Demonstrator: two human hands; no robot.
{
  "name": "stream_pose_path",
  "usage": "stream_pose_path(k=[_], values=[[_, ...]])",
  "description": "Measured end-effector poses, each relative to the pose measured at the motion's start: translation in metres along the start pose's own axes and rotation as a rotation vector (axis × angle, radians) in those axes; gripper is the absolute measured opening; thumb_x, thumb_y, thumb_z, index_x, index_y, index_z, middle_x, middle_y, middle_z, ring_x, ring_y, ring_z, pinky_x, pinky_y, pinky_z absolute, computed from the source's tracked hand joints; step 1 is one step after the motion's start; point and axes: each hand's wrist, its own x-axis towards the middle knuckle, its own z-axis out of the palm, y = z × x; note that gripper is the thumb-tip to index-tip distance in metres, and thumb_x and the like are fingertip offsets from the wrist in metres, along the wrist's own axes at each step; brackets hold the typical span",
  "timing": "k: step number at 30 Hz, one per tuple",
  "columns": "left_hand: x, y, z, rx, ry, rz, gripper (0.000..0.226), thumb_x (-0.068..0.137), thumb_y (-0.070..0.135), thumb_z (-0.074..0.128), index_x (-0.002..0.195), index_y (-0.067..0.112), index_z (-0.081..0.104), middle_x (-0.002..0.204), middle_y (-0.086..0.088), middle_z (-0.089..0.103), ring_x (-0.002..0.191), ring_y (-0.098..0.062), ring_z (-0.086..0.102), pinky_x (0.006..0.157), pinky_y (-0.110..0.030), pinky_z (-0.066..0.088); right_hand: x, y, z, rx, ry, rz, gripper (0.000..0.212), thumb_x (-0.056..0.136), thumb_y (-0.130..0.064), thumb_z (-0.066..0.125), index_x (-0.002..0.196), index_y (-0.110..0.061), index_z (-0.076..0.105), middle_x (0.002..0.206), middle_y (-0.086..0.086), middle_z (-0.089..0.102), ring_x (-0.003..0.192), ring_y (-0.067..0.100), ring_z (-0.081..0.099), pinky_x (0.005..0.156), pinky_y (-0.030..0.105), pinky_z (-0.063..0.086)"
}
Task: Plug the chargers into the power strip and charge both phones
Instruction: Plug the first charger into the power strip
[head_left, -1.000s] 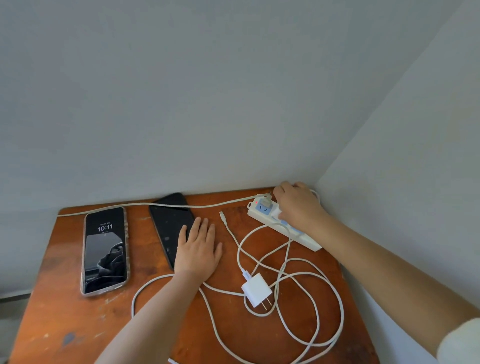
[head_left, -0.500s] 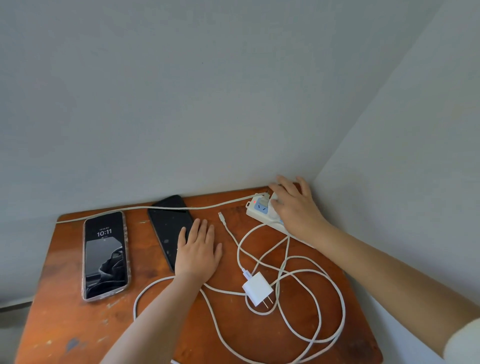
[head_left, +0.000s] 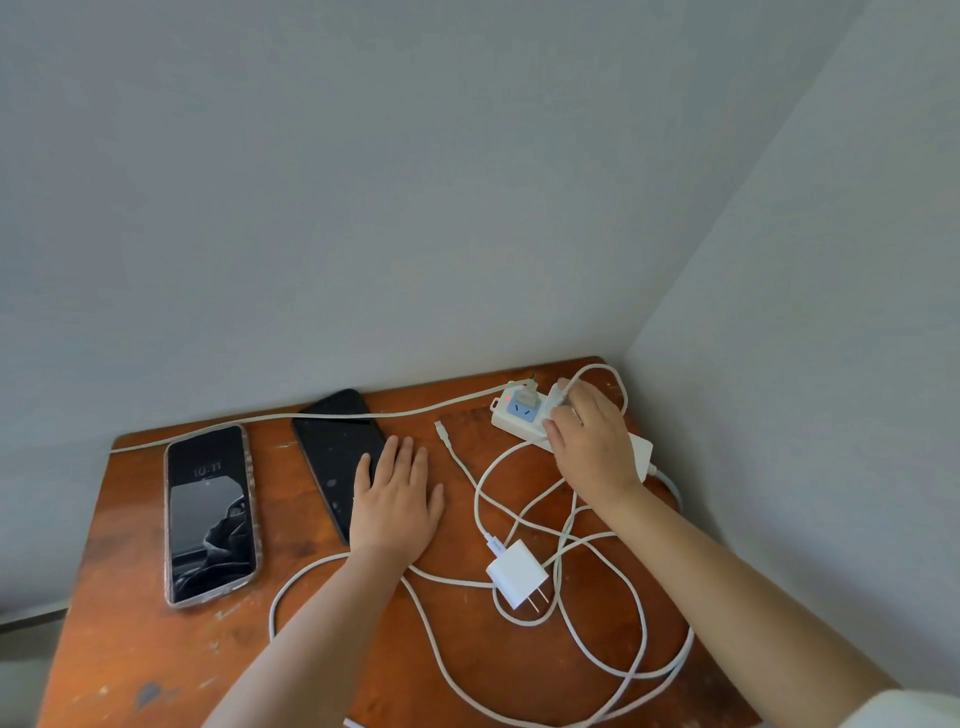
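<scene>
I had my right hand (head_left: 589, 441) closed around a white charger (head_left: 558, 397) at the power strip (head_left: 519, 415), which lay in the table's (head_left: 156, 649) far corner. My left hand (head_left: 395, 501) rested flat and released on the wood, overlapping the dark phone (head_left: 337, 447). The second charger (head_left: 517, 571) lay loose nearer me than the strip, among cables (head_left: 639, 623); the lit phone (head_left: 210, 514) lay farthest from the strip.

A scuffed reddish-brown wooden worktop (head_left: 156, 649) sits pushed into a corner where two plain pale grey walls (head_left: 363, 182) meet, lit by soft, even light.
</scene>
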Motion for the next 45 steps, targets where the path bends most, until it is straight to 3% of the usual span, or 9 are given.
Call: stream_pose_path(k=[6,14,20,29,36,45], values=[[0.001,0.0,0.0,0.014,0.005,-0.002,0.057,0.093,0.049,0.014,0.142,0.02,0.012,0.153,-0.001,0.014,0.141,-0.02,0.001,0.112,-0.041,-0.006,-0.001,-0.004,0.011,0.096,0.05,0.066,0.047,0.048,0.005,0.088,0.091,0.007,0.069,0.095,0.031,0.069,0.089,0.044,0.067,0.056,0.05,0.059],[0.0,0.001,-0.002,0.017,-0.002,-0.004,0.057,0.093,0.049,0.014,0.142,0.02,0.012,0.153,-0.001,0.015,0.141,-0.02,0.001,0.112,-0.041,-0.005,0.0,-0.002,0.021,0.144,0.127,0.092,0.044,0.046,0.009,0.087,0.086,0.01,0.068,0.093,0.033,0.069,0.09,0.047,0.065,0.057,0.054,0.056],[0.0,0.0,0.0,0.016,0.006,-0.008,0.057,0.093,0.049,0.015,0.142,0.02,0.014,0.153,-0.001,0.016,0.141,-0.02,0.002,0.112,-0.042,-0.005,-0.007,-0.002,0.028,0.165,0.115,0.085,0.049,0.05,0.009,0.085,0.095,0.009,0.067,0.099,0.032,0.067,0.098,0.047,0.062,0.062,0.055,0.058],[0.0,0.001,-0.002,0.026,-0.009,-0.014,0.057,0.092,0.05,0.014,0.142,0.021,0.012,0.154,-0.001,0.013,0.141,-0.02,0.0,0.112,-0.041,-0.006,0.0,0.005,0.023,0.14,0.142,0.049,0.049,0.044,0.007,0.088,0.089,0.01,0.068,0.093,0.033,0.069,0.088,0.048,0.065,0.058,0.057,0.055],[-0.002,0.002,-0.004,0.013,-0.014,-0.015,0.057,0.093,0.049,0.014,0.142,0.02,0.012,0.154,-0.001,0.013,0.141,-0.02,0.0,0.111,-0.041,-0.008,-0.008,0.005,0.028,0.023,0.076,0.027,0.058,0.038,-0.002,0.092,0.09,0.007,0.069,0.096,0.03,0.07,0.09,0.045,0.066,0.065,0.057,0.054],[-0.002,0.001,-0.004,0.011,-0.015,-0.013,0.057,0.093,0.049,0.013,0.142,0.02,0.01,0.154,-0.001,0.012,0.141,-0.019,-0.001,0.111,-0.041,-0.008,-0.005,0.006,0.024,0.014,0.006,0.04,0.057,0.039,0.0,0.092,0.091,0.007,0.069,0.096,0.03,0.07,0.09,0.045,0.066,0.062,0.054,0.055]])
